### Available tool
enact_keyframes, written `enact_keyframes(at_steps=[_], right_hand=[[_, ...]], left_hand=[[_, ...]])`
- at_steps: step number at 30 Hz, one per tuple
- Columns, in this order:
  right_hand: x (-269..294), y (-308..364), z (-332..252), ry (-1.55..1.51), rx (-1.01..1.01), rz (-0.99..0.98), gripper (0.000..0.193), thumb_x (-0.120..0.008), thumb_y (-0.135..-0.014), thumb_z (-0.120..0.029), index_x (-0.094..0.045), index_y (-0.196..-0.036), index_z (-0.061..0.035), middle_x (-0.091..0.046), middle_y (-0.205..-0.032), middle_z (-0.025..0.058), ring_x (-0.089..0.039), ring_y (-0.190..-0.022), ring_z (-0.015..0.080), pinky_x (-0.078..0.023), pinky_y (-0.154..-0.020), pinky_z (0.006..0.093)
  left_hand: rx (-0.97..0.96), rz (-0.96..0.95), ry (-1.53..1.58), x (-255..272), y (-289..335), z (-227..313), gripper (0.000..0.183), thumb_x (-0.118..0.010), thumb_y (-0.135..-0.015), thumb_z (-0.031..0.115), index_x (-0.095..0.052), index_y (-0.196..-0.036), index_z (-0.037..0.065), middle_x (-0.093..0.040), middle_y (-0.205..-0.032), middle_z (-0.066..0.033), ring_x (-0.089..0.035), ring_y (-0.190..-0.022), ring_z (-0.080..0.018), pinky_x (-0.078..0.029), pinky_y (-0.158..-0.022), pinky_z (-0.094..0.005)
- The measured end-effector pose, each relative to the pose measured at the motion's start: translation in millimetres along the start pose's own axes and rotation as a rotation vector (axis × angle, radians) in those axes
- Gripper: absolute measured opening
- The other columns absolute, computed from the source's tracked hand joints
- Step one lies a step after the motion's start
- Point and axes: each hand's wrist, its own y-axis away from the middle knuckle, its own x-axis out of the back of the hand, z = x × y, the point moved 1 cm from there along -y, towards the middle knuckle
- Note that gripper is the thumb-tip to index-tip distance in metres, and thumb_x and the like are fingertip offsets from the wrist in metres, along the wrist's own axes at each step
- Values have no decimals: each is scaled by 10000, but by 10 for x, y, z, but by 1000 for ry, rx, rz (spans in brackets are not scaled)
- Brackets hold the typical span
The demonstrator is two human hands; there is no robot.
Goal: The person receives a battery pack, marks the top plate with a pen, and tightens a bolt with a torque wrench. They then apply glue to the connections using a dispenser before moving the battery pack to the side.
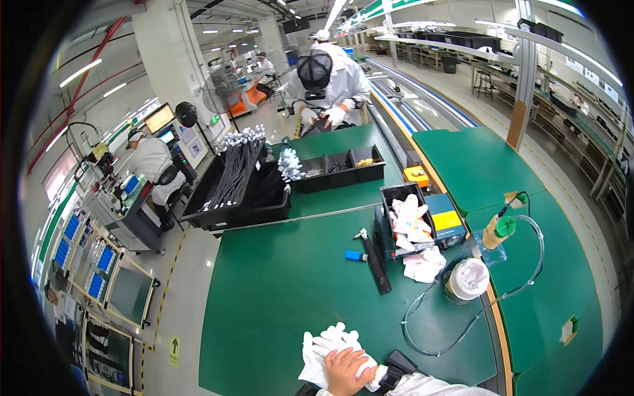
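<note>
At the near edge of the green table, my bare left hand [345,371] lies over a white glove [325,346], its fingers curled on the fabric. The glove seems to be on my right hand [367,362], whose arm comes in from the lower right with a black strap at the wrist. The white finger tips are spread, pointing up and left; I cannot tell whether a second, loose glove lies among them. Beyond my hands lie a black pen-shaped electric screwdriver [378,265] and a small blue piece [355,255].
A black bin [389,193] holds white gloves, with a crumpled glove [424,264] beside it. To the right stand a white tub [467,280], a green-topped bottle [503,228] and a looped clear hose [409,330]. Black trays [264,212] hold cables; a co-worker [337,76] sits opposite.
</note>
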Motion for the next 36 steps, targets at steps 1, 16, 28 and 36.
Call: enact_keyframes(at_steps=[1,16,28,36], right_hand=[[-34,-3,35,6,-12,7,580,-473,-881,-400,-385,-1411,-182,-394,-1421,-73,-337,-1262,46,-128,-1097,311],[-218,-34,26,95,-79,13,581,-479,-879,-400,-386,-1410,-183,-395,-1420,-62,-335,-1268,60,-131,-1099,320],[-522,-93,231,182,-106,-7,583,-485,-877,-401,-387,-1409,-184,-395,-1420,-54,-333,-1273,71,-133,-1101,328],[-801,-113,541,244,-137,-11,584,-489,-876,-401,-388,-1409,-185,-396,-1420,-48,-332,-1276,78,-135,-1102,333]], left_hand=[[0,-5,1,16,2,3,247,-572,-781,343,-683,-923,174,-632,-1066,29,-506,-1109,-203,-253,-1010,-447],[-6,4,8,21,-6,14,249,-569,-791,348,-684,-928,176,-632,-1080,29,-507,-1113,-201,-257,-1006,-445],[-3,-1,8,-15,32,2,280,-594,-779,356,-672,-947,146,-621,-1082,-21,-503,-1124,-250,-271,-999,-489],[-8,11,6,-35,52,6,305,-616,-759,364,-668,-937,121,-609,-1087,-74,-500,-1127,-301,-271,-1003,-536]])
